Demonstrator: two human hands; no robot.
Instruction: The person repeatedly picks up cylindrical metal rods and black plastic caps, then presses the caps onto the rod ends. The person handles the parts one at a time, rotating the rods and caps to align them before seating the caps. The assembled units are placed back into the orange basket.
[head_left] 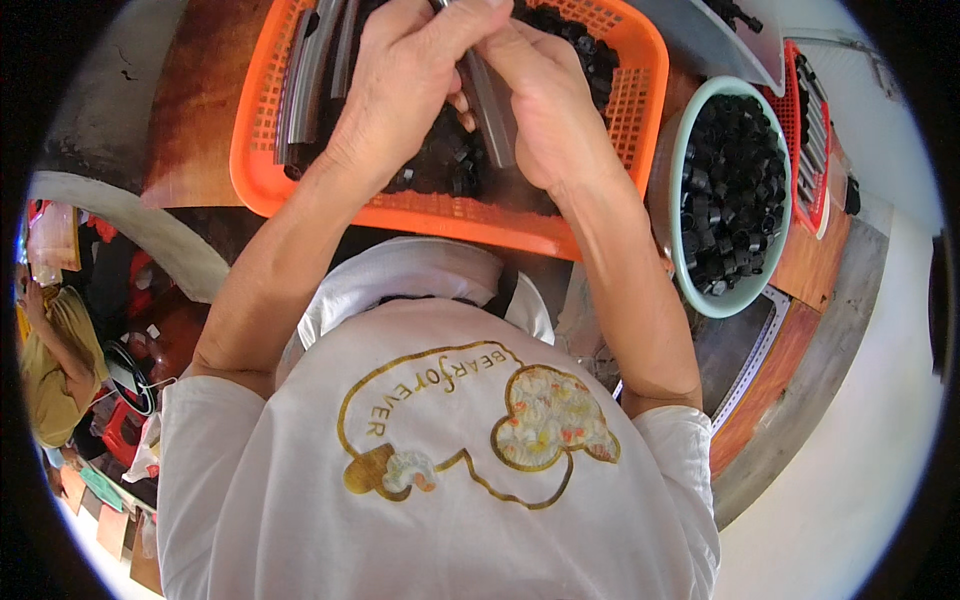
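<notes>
Both my hands meet over an orange plastic basket [440, 222], near the top of the view. My left hand [410, 70] is closed, its thumb and fingers pinched near the upper end of a dark grey tube [488, 110]. My right hand [545, 95] wraps round the same tube from the other side, fingers curled; the tube's lower end points back toward me. Where the fingertips meet, the grip is partly cut off by the frame's top. Several more grey tubes [305, 85] lean along the basket's left side. Small black plastic pieces [455, 165] lie in the basket beneath my hands.
Right of the basket stands a pale green bowl [683, 240] full of small black pieces. Beyond it is a red basket [815, 190] holding grey rods. A translucent bin [715, 45] sits at the top right. Another person [60, 360] is at the far left, near a red stool [122, 432].
</notes>
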